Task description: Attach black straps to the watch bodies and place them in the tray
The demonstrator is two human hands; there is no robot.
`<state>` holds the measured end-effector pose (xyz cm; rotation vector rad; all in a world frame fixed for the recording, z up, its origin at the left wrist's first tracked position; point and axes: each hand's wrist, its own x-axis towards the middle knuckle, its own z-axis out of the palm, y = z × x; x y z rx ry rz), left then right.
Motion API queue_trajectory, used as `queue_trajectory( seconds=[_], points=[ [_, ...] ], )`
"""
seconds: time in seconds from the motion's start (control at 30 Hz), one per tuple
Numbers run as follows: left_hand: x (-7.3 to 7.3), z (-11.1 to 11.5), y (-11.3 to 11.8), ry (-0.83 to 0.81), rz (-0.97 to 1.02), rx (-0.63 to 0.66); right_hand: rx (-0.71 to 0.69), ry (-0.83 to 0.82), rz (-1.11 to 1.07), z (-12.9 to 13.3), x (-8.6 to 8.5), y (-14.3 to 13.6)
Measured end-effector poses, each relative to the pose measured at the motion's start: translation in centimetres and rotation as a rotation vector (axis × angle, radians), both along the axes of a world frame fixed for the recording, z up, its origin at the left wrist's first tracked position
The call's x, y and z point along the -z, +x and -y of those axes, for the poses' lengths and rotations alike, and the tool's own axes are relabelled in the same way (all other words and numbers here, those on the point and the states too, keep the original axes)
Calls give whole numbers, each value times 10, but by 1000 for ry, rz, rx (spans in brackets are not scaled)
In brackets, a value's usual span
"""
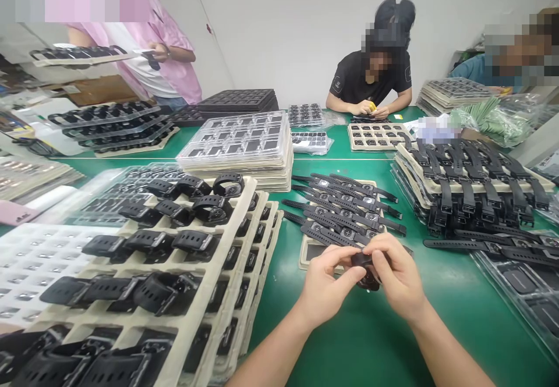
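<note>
The black watch (367, 277) is over the green worktop (349, 343), gripped from both sides by the fingers of the left hand (326, 285) and right hand (399, 273). Likely light, with a flexible strap (361, 259); hold it by the case edges (371, 284).

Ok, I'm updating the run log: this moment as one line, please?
Left hand: holding black smartwatch; Right hand: on same watch; Ahead: open-strapped smartwatches across beige tray; Left: stacked trays, looped watches on top
</note>
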<state>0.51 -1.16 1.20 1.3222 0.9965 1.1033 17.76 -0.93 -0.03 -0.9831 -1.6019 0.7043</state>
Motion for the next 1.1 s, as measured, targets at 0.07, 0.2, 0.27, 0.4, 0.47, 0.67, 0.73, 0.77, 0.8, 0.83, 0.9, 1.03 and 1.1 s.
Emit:
queue_trajectory(
  seconds=[0.07, 0.2, 0.27, 0.4, 0.47, 0.67, 0.73, 0.77, 0.8, 0.83, 0.9, 1.03, 1.1],
  points=[
    [0, 0, 0, -7, 4, -10, -2, 31, 41, -1, -1, -1],
    [1, 0, 2, -92, 103, -53, 51, -12, -58, 0, -1, -3],
    [3, 0, 4, -94, 112, -83, 23, -41, -81, 0, -2, -2],
    [6, -1, 3, -8, 58, -100, -87, -50, -24, -3, -7, 5],
    [6, -3, 1, 30, 16, -94, -89, -22, -13, -4, -8, 5],
    [4, -3, -1, 65, -88, -87, -76, -75, -5, -2, -1, -4],
    [4, -2, 0, 55, -81, -75, -89, -120, -9, 0, 0, -4],
    [5, -1, 1, 53, -71, -77, -96, -128, -12, 0, 1, -3],
    [6, -1, 2, 53, -58, -88, -102, -125, -15, 1, 1, -3],
    [8, -1, 3, 54, -45, -107, -105, -116, -18, 1, 0, -2],
    [10, -1, 4, 57, -32, -137, -119, -106, -29, 0, 0, -1],
    [12, -2, 2, 52, -50, -132, -167, -148, -47, -1, 0, -4],
    [12, -3, 1, 52, -72, -114, -176, -179, -52, -2, 1, -6]
  ],
)
